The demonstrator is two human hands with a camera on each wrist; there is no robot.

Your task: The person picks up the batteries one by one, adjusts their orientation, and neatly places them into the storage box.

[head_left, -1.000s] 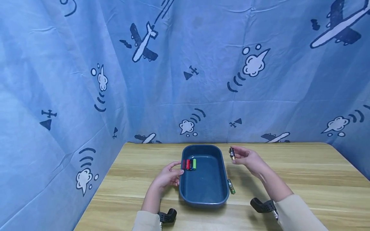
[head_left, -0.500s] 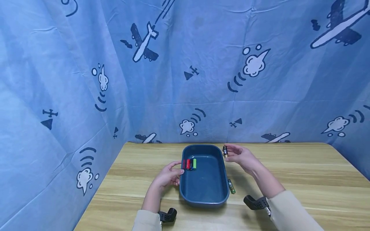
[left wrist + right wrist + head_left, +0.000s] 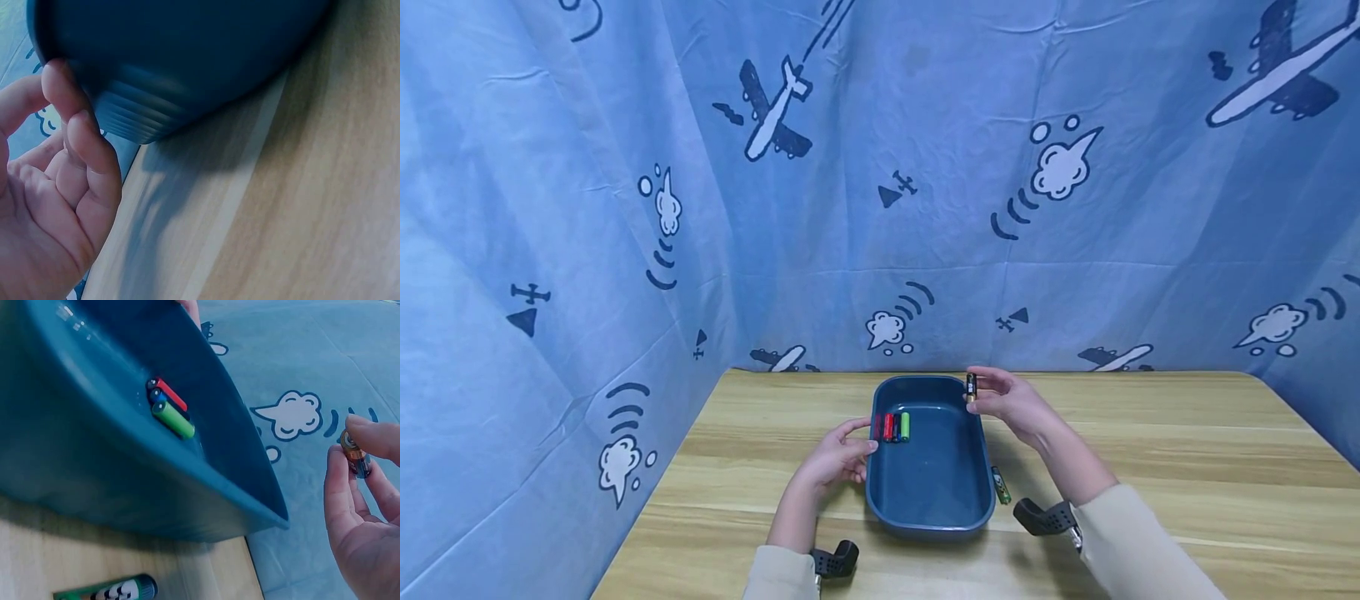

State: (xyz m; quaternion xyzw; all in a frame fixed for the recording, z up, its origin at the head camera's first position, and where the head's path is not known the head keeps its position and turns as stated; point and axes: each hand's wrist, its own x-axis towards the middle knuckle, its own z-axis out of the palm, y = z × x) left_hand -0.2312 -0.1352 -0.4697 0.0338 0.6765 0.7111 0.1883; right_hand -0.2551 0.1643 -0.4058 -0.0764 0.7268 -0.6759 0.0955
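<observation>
My right hand (image 3: 1013,407) pinches a black-and-gold battery (image 3: 972,387) between thumb and fingers, held over the far right rim of a dark blue plastic bin (image 3: 931,527). In the right wrist view the same battery (image 3: 356,455) shows its end toward the camera. My left hand (image 3: 841,454) grips the bin's left rim, thumb on top and fingers outside. Inside the bin, along its left wall, a red battery (image 3: 889,427), a dark blue battery (image 3: 157,395) and a lime green battery (image 3: 905,427) lie side by side.
A green battery (image 3: 1001,485) with a dark end lies on the wooden table (image 3: 1150,442), close against the bin's right side. Behind the table hangs a blue curtain (image 3: 940,208) printed with planes and clouds. Black wrist cameras (image 3: 1043,517) sit at both wrists.
My right hand has moved left with the black-and-gold battery, from right of the bin to over its far right rim. The left hand and the bin stay put.
</observation>
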